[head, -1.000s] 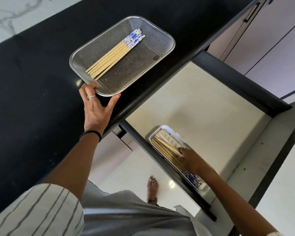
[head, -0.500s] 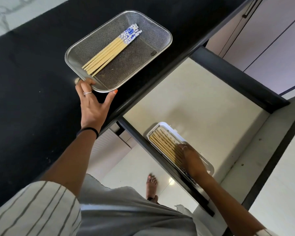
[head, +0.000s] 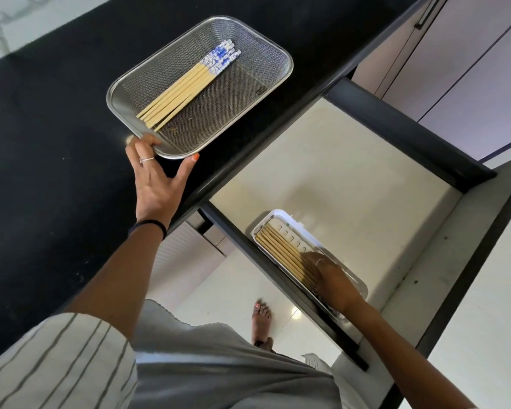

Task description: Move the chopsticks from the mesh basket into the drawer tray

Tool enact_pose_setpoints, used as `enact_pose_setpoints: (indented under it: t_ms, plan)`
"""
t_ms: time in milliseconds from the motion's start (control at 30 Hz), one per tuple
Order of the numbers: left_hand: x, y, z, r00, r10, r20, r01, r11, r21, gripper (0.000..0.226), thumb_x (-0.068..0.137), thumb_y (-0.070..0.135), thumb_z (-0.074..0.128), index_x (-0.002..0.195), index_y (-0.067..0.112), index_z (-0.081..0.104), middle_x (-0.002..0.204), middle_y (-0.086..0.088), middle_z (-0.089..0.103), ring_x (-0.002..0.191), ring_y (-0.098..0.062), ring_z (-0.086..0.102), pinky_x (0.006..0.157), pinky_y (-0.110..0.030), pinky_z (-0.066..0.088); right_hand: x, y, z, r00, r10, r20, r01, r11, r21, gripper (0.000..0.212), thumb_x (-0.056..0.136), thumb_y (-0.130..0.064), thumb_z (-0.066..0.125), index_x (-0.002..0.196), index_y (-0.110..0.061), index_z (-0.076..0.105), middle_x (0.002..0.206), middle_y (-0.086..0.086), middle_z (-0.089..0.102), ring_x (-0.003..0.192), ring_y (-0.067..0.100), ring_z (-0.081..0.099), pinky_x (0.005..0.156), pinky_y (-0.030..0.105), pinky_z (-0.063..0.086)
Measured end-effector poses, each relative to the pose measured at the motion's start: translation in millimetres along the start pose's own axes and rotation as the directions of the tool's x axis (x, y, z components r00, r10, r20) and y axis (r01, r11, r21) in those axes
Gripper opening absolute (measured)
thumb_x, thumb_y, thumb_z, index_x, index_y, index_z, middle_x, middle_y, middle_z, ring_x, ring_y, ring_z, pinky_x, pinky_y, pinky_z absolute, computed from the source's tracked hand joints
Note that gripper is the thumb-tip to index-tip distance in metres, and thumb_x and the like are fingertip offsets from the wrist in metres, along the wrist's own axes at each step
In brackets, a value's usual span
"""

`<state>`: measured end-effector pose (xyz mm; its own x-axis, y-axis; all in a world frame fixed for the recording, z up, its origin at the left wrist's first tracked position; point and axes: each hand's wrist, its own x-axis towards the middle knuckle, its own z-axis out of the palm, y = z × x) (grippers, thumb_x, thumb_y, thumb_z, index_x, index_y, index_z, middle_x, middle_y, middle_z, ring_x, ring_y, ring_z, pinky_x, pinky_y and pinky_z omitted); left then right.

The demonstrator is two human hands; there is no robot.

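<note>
On the black counter (head: 42, 178) at the upper left of the head view sits the mesh basket (head: 266, 48), with a bundle of chopsticks (head: 186, 87) lying slantwise across its floor. Roughly half a dozen remain there, side by side and touching, their blue-and-white patterned ends toward the far corner and their plain tips toward the near rim. The left hand (head: 157, 184) grips that near rim: the fingers curl over the edge and the thumb presses the outside of the basket, so the hand is closed on the basket and not on any chopstick.

Lower right, the drawer (head: 351, 178) stands pulled out, its pale floor mostly bare. A white tray (head: 281, 215) lies along the drawer's front wall. Inside it a second batch of chopsticks (head: 281, 252) rests in a neat row, parallel to the tray's long side. The right hand (head: 331, 277) lies palm-down over the near part of that row, fingers nearly flat and spread; it seems to be settling or straightening them, though whether it pinches any I cannot tell.

By my reckoning the task is about half done: one batch is in the tray, one bundle still waits in the basket.

The chopsticks themselves are slim, pale bamboo-coloured sticks with decorated tops, straight and matched in length.
</note>
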<state>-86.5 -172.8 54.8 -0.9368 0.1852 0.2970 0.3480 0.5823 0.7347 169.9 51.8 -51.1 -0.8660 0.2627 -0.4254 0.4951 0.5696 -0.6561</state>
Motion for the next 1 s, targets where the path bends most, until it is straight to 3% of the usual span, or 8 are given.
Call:
enact_pose_setpoints:
  t_ms: [33, 133, 267, 400, 500, 700, 900, 1000]
  plan:
    - [0, 0, 0, 1.000, 0.002, 0.000, -0.002, 1.000, -0.003, 0.064, 0.089, 0.040, 0.071, 0.119, -0.007, 0.042, 0.127, -0.028, 0.037, 0.115, -0.036, 0.048, 0.102, -0.041, 0.047, -2, 3, 0, 1.000, -0.001, -0.027, 0.001, 1.000, -0.006, 0.033, 0.094, 0.000, 0.046, 0.122, -0.013, 0.057, 0.118, -0.001, 0.062, 0.113, 0.013, 0.058, 0.102, 0.017, 0.044]
    - [2, 0, 0, 1.000, 0.006, 0.003, -0.006, 1.000, -0.012, 0.063, 0.089, 0.039, 0.071, 0.119, -0.008, 0.041, 0.126, -0.028, 0.037, 0.113, -0.037, 0.048, 0.102, -0.039, 0.047, -6, 10, 3, 0.998, 0.059, -0.030, -0.060, 0.998, -0.036, 0.035, 0.092, 0.001, 0.048, 0.125, -0.006, 0.056, 0.124, 0.012, 0.060, 0.117, 0.027, 0.056, 0.104, 0.033, 0.044]
    - [1, -1, 0, 1.000, 0.015, -0.005, -0.015, 1.000, -0.003, 0.064, 0.089, 0.041, 0.071, 0.119, -0.007, 0.042, 0.123, -0.023, 0.038, 0.112, -0.035, 0.048, 0.102, -0.034, 0.047, -10, 13, 8, 0.999, 0.030, -0.019, -0.030, 1.000, -0.008, 0.037, 0.091, -0.002, 0.052, 0.128, -0.006, 0.055, 0.131, 0.011, 0.057, 0.119, 0.019, 0.054, 0.104, 0.021, 0.038]
    - [0, -2, 0, 1.000, 0.016, -0.005, -0.016, 1.000, -0.008, 0.063, 0.089, 0.041, 0.071, 0.119, -0.007, 0.042, 0.125, -0.026, 0.038, 0.112, -0.035, 0.049, 0.102, -0.033, 0.047, -9, 15, 10, 0.996, -0.088, 0.019, 0.089, 0.992, -0.085, 0.041, 0.087, 0.003, 0.056, 0.125, -0.014, 0.060, 0.133, 0.010, 0.056, 0.125, 0.024, 0.051, 0.109, 0.027, 0.036]
    - [0, -1, 0, 1.000, 0.022, -0.012, -0.022, 0.999, -0.023, 0.064, 0.089, 0.043, 0.070, 0.119, -0.006, 0.042, 0.121, -0.014, 0.036, 0.110, -0.033, 0.049, 0.102, -0.038, 0.048, -3, 17, 10, 0.982, -0.135, 0.129, 0.164, 0.956, -0.242, 0.035, 0.093, -0.010, 0.053, 0.126, -0.019, 0.060, 0.142, 0.008, 0.047, 0.132, 0.024, 0.043, 0.114, 0.031, 0.031]
    - [-1, -2, 0, 0.999, 0.035, -0.017, -0.035, 0.999, -0.026, 0.058, 0.089, 0.044, 0.070, 0.116, 0.001, 0.043, 0.120, -0.011, 0.035, 0.110, -0.030, 0.049, 0.102, -0.038, 0.047, 6, 15, 12, 0.971, -0.181, 0.154, 0.227, 0.898, -0.377, 0.037, 0.096, -0.015, 0.051, 0.132, -0.013, 0.053, 0.146, 0.008, 0.042, 0.135, 0.023, 0.039, 0.115, 0.027, 0.026]
    - [1, -4, 1, 1.000, 0.029, -0.009, -0.030, 0.999, -0.035, 0.063, 0.089, 0.043, 0.070, 0.117, -0.006, 0.042, 0.121, -0.020, 0.038, 0.107, -0.034, 0.050, 0.101, -0.039, 0.048, 7, 12, 10, 0.971, -0.161, 0.179, 0.217, 0.907, -0.361, 0.044, 0.095, -0.017, 0.052, 0.138, -0.013, 0.046, 0.150, 0.007, 0.036, 0.138, 0.024, 0.034, 0.118, 0.027, 0.023]
    - [1, -4, 1, 1.000, 0.029, -0.006, -0.029, 0.999, -0.039, 0.065, 0.088, 0.045, 0.070, 0.118, -0.005, 0.042, 0.119, -0.010, 0.034, 0.108, -0.034, 0.050, 0.101, -0.040, 0.048, 6, 12, 7, 0.967, -0.188, 0.171, 0.235, 0.919, -0.318, 0.047, 0.092, -0.012, 0.055, 0.138, -0.013, 0.045, 0.147, 0.010, 0.040, 0.137, 0.025, 0.037, 0.117, 0.027, 0.025]
